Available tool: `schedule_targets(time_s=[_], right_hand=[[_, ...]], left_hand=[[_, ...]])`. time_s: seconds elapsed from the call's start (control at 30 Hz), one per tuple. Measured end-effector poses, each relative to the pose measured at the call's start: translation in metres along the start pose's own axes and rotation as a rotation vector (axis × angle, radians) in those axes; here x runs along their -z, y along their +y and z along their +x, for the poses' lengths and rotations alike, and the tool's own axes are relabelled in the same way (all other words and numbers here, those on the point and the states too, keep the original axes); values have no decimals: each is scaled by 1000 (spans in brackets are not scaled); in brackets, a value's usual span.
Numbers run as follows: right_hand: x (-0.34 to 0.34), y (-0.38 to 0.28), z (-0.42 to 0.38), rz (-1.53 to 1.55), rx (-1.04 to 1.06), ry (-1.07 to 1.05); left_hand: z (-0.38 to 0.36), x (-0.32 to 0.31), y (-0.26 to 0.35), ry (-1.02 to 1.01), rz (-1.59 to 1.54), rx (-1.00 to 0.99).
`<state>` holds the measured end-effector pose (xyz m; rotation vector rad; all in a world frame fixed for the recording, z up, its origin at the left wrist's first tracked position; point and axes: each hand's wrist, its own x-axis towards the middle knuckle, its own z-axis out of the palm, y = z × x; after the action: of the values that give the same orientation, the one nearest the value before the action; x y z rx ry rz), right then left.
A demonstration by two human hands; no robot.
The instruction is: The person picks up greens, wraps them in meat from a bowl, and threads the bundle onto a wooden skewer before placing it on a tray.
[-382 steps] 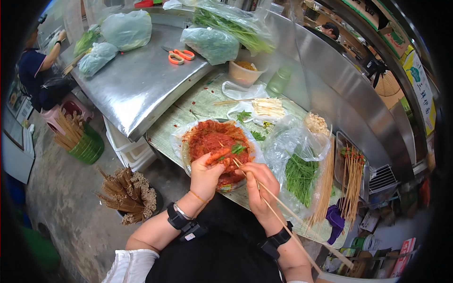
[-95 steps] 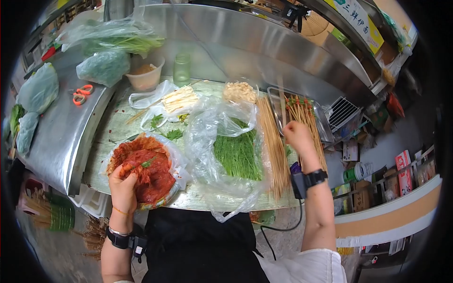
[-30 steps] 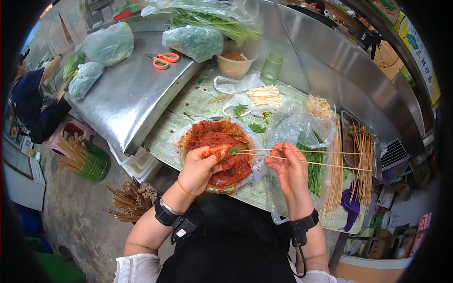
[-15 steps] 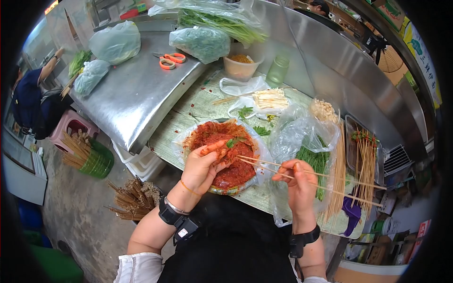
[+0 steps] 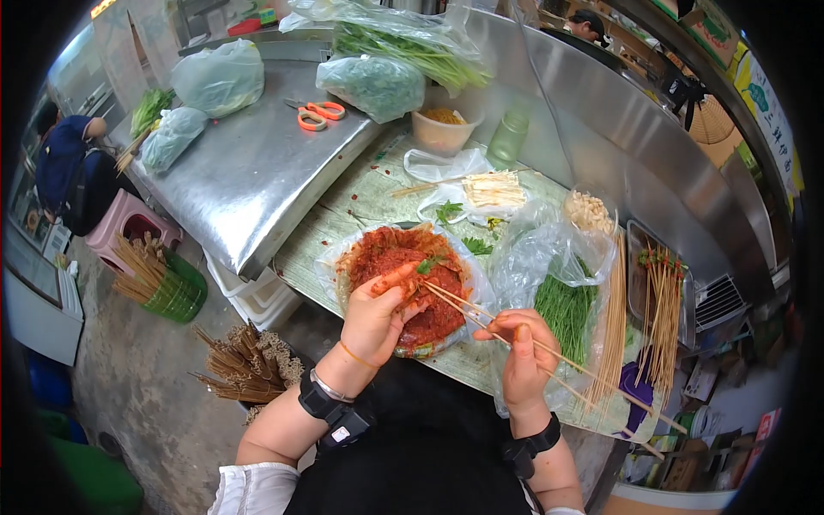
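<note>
My left hand (image 5: 376,314) grips a rolled piece of red marinated meat with a green herb sprig (image 5: 427,265) at its top, right over the bowl of red marinated meat (image 5: 403,256). My right hand (image 5: 524,359) holds two bamboo skewers (image 5: 566,361) whose tips point up and left into the meat roll. The skewers run down and right past the table's edge.
A plastic bag of green chives (image 5: 562,311) lies right of the bowl, then loose skewers (image 5: 614,322) and a metal tray of finished skewers (image 5: 659,300). Enoki mushrooms (image 5: 493,189), orange scissors (image 5: 316,112) and bagged greens (image 5: 219,79) lie further back. A seated person (image 5: 69,167) is at far left.
My right hand has dropped lower and nearer my body, tilting the skewers more steeply down-right. My left hand keeps the meat roll over the bowl.
</note>
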<state>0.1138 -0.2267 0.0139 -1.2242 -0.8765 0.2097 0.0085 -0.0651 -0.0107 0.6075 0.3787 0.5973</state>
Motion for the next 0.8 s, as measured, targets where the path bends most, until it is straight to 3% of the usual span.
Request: schedule_targets(time_s=[0.1,0.33,0.47,0.57,0.8], right_hand=[[-3,-17,3,-253,112,-119],[-8,-27,16,-396,220,-239],[-14,-25,21,-493,300,-326],[-21,-19,19,-576,376,-366],[-33,3,21,-595,388,-333]], left_hand=[[-1,-1,-5,19,130,-95],[1,4,-15,53,280,-270],[3,10,-15,48,313,-291],[5,10,-11,60,158,-164],[5,10,-16,-3,378,-221]])
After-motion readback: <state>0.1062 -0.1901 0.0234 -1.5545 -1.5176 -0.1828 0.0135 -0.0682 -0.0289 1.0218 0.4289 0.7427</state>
